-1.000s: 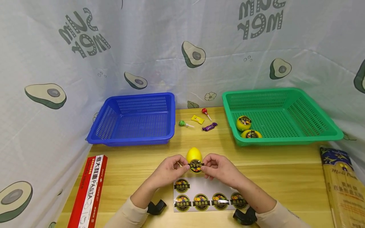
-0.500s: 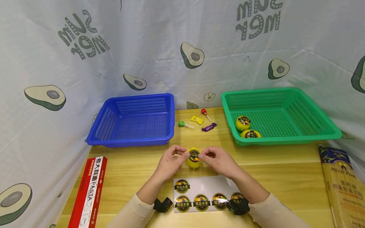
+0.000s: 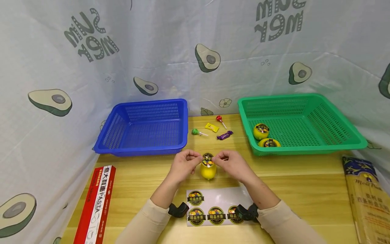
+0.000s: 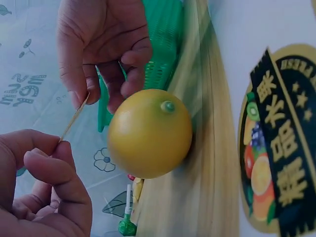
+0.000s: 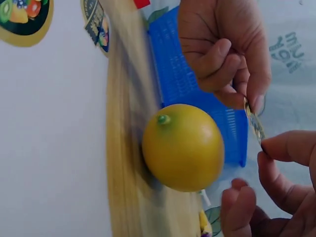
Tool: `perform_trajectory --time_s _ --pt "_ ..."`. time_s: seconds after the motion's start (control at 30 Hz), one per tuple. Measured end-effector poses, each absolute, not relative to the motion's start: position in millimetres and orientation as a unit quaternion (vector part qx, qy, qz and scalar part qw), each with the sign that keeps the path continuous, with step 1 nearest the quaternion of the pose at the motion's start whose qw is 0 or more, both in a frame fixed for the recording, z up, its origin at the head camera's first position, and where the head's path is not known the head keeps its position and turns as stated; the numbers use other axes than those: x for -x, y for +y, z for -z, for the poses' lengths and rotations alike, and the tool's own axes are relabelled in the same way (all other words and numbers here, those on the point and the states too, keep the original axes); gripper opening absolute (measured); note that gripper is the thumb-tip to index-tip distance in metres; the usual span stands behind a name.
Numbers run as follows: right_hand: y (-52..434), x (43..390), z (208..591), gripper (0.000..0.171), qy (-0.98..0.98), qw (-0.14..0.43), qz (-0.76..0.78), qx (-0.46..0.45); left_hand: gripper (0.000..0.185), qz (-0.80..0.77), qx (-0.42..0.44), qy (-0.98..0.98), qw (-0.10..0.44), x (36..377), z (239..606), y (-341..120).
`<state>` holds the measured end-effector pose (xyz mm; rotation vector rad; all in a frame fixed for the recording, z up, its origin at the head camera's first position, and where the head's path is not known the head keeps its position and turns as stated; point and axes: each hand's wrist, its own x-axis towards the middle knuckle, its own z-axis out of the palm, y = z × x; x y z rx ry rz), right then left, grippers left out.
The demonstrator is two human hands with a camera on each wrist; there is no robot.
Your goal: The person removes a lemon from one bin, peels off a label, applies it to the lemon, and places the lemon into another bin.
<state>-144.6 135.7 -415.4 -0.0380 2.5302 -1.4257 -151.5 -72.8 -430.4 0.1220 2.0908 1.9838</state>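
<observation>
A yellow lemon (image 3: 208, 171) lies on the wooden table (image 3: 298, 183), its green stem end facing me in the left wrist view (image 4: 149, 133) and the right wrist view (image 5: 183, 147). Above it, both hands stretch a round black-and-gold sticker (image 3: 208, 159) between them. My left hand (image 3: 197, 159) pinches its left edge and my right hand (image 3: 218, 158) pinches its right edge. In both wrist views the sticker (image 4: 74, 117) (image 5: 254, 124) shows edge-on, clear of the lemon's skin. A white sticker sheet (image 3: 213, 198) with several more labels lies just in front of me.
A blue basket (image 3: 143, 125) stands at the back left. A green basket (image 3: 335, 135) at the back right holds two stickered lemons (image 3: 261, 131). Lollipops and wrapped candies (image 3: 211, 127) lie between the baskets. A red pasta box (image 3: 95, 203) lies at the left and a pasta packet (image 3: 365, 196) at the right.
Both hands have carried the sticker from the lemon's near side up and over its top. The lemon has stayed in place on the table.
</observation>
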Motion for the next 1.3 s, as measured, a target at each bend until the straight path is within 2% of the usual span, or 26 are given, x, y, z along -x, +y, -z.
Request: perform_trajectory --time_s 0.5,1.3 --pt "136.2 147.3 434.6 0.021 0.859 0.130 0.495 -0.014 0.016 -0.668 -0.037 0.732 0.130 156.5 449.5 -70.0" --pt "136.3 147.4 441.4 0.018 0.828 0.153 0.538 -0.030 0.020 -0.669 -0.015 0.728 0.149 159.7 455.5 -68.3"
